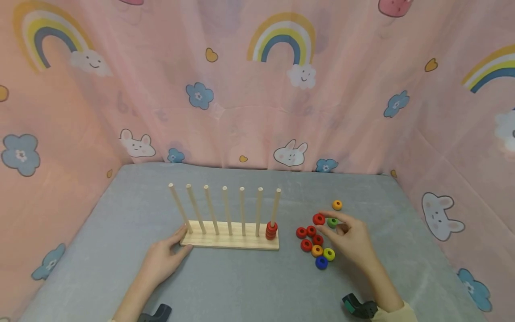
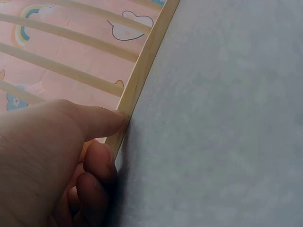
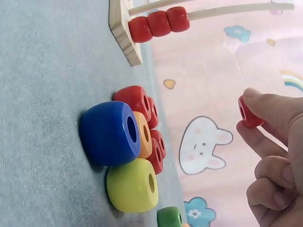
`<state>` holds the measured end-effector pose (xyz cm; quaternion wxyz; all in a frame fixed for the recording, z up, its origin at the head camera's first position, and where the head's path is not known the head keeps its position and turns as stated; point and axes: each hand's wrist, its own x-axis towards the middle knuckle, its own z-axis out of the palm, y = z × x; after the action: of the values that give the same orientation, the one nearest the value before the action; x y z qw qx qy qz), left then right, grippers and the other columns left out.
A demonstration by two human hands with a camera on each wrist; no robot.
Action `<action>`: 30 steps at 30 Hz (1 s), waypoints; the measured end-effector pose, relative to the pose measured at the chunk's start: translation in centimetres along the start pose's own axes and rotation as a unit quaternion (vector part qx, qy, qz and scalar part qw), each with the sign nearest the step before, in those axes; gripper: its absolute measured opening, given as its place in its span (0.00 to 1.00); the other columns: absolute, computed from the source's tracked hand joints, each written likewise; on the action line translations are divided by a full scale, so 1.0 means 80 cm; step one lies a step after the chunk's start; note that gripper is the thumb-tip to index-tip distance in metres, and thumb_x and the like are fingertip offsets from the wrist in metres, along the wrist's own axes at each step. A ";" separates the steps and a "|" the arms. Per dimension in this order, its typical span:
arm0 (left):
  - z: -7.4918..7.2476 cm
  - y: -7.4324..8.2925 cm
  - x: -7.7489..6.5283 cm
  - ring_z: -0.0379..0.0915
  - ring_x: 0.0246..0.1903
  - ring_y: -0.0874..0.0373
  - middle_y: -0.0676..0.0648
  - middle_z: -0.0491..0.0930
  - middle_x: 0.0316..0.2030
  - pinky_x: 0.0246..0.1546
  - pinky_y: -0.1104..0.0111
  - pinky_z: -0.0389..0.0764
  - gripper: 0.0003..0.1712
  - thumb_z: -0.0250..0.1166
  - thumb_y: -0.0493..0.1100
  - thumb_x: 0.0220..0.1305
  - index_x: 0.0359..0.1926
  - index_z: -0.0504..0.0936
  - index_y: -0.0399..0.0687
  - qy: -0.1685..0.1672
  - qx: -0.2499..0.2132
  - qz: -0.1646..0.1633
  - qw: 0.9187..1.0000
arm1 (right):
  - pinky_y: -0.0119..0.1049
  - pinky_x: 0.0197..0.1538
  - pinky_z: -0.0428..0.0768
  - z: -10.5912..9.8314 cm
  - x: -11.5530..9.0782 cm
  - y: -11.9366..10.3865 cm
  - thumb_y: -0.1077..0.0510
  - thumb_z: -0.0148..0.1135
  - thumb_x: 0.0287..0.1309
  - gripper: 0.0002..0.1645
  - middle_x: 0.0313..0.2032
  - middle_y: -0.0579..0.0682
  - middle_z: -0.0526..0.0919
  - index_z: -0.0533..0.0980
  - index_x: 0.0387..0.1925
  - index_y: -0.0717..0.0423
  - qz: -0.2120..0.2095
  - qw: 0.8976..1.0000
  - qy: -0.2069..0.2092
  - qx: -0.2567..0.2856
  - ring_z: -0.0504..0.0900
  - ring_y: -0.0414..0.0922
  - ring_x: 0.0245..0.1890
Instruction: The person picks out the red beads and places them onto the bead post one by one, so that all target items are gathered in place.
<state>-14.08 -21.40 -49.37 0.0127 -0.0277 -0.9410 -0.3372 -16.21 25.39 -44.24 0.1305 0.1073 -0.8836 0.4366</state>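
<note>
A wooden peg stand [image 1: 229,241] with several upright pegs stands on the grey cloth. Three red beads [image 3: 159,23] are stacked on its rightmost peg. My left hand [image 1: 162,259] grips the left end of the base, the thumb at its front edge, as the left wrist view [image 2: 52,156] also shows. Between thumb and index finger my right hand [image 1: 352,237] pinches a red bead [image 3: 250,112], lifted above the cloth with its hole visible. Just below and left of that hand lie loose beads: several red [image 1: 306,245], an orange [image 1: 317,251], a yellow-green [image 3: 132,185] and a blue [image 3: 110,134].
A green bead [image 1: 332,222] lies behind the right hand's fingers, and a yellow-orange bead [image 1: 337,205] sits farther back. Pink patterned curtain [image 1: 241,112] surrounds the table [image 1: 241,290] at the back and sides. Dark wrist devices [image 1: 359,307] show near both forearms.
</note>
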 end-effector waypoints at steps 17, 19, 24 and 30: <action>0.000 0.001 0.000 0.70 0.70 0.35 0.40 0.72 0.72 0.67 0.39 0.75 0.36 0.73 0.47 0.71 0.73 0.73 0.36 -0.005 -0.001 0.000 1.000 | 0.30 0.14 0.53 0.002 0.012 -0.025 0.60 0.81 0.58 0.18 0.11 0.41 0.57 0.88 0.51 0.48 -0.029 0.999 -0.003 0.013 0.51 0.29 0.11; 0.000 0.001 0.000 0.70 0.70 0.35 0.40 0.72 0.72 0.67 0.39 0.74 0.36 0.73 0.47 0.71 0.73 0.73 0.36 -0.006 -0.002 0.000 1.000 | 0.30 0.13 0.53 0.003 0.013 -0.030 0.60 0.80 0.58 0.18 0.11 0.41 0.57 0.88 0.51 0.49 -0.028 0.999 -0.004 0.018 0.51 0.29 0.11; 0.001 0.001 0.000 0.70 0.70 0.35 0.40 0.72 0.72 0.67 0.40 0.74 0.36 0.73 0.46 0.70 0.73 0.73 0.36 -0.003 -0.003 0.000 1.000 | 0.30 0.13 0.53 0.008 0.019 -0.040 0.61 0.79 0.60 0.18 0.10 0.42 0.58 0.88 0.52 0.51 -0.034 0.999 -0.002 0.030 0.52 0.31 0.10; 0.001 0.001 0.000 0.70 0.70 0.35 0.39 0.71 0.72 0.68 0.39 0.73 0.36 0.72 0.46 0.71 0.73 0.73 0.36 -0.005 -0.006 -0.002 1.000 | 0.31 0.13 0.53 0.012 0.026 -0.046 0.62 0.80 0.58 0.18 0.11 0.40 0.57 0.88 0.51 0.51 -0.046 0.998 0.002 0.046 0.51 0.31 0.11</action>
<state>-14.07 -21.28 -49.34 0.0075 -0.0277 -0.9389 -0.3431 -17.22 22.25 -41.40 0.1467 0.1528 -0.8566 0.4705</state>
